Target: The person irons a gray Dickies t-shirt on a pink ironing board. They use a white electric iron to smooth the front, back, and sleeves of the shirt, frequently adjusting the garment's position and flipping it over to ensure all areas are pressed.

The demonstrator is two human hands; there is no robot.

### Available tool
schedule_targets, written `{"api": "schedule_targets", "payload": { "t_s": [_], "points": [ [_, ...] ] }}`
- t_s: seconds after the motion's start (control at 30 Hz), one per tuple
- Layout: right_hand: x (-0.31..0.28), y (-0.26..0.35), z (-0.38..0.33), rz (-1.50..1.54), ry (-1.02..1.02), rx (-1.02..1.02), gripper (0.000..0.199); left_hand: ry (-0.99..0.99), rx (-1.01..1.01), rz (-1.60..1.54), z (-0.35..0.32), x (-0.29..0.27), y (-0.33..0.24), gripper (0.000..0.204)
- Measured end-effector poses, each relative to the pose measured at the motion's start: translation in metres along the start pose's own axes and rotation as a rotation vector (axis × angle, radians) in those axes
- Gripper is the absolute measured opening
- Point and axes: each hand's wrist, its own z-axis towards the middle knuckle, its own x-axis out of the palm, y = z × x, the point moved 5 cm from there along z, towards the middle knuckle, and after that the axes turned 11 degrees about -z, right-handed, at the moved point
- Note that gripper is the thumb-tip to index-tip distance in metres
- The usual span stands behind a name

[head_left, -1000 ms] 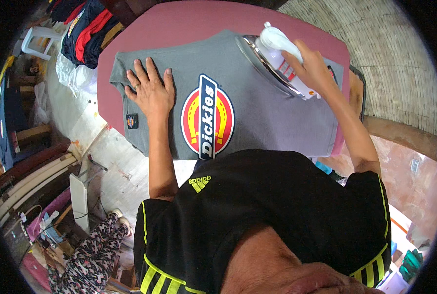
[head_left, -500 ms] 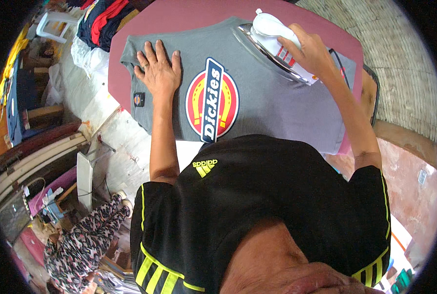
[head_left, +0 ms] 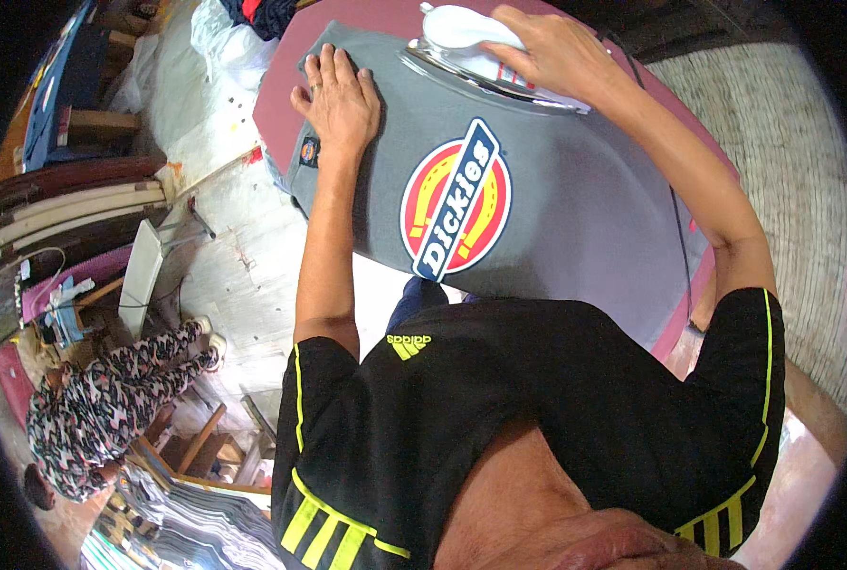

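A grey shirt (head_left: 547,199) with a large round red, yellow and blue printed emblem lies spread on a dark pink ironing board (head_left: 281,104). My left hand (head_left: 341,103) rests flat on the cloth near its left edge, fingers stretched out, a ring on one of them. Just below it a small dark label (head_left: 309,151) shows on the shirt. My right hand (head_left: 558,55) is wrapped round the handle of a white iron (head_left: 461,30), whose metal soleplate lies along the far part of the shirt. The iron's narrow tip points left, toward my left hand.
A dark cord (head_left: 678,214) runs down the board's right side. To the left, a person in patterned clothes (head_left: 110,404) is near a pile of folded clothes (head_left: 181,518). Plastic bags (head_left: 228,47) lie beyond the board's left edge. A pale woven surface (head_left: 765,142) spans the right.
The iron has slid left and farther away over the shirt in my right hand. My left hand stays flat by the label. The whole view has turned, so the shirt appears more tilted.
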Motion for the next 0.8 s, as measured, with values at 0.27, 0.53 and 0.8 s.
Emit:
{"api": "schedule_targets", "payload": {
  "t_s": [0.27, 0.53, 0.8],
  "points": [
    [0.007, 0.077, 0.091, 0.145, 0.022, 0.048, 0.038, -0.267, -0.036, -0.215, 0.016, -0.030, 0.044, 0.030],
    [0.025, 0.095, 0.136, 0.184, -0.045, 0.024, 0.040, -0.408, -0.025, -0.381, 0.012, -0.028, 0.054, 0.022],
    [-0.001, 0.071, 0.114, 0.178, 0.076, -0.026, 0.044, -0.299, -0.059, -0.298, 0.023, -0.043, 0.050, 0.020]
  ]
}}
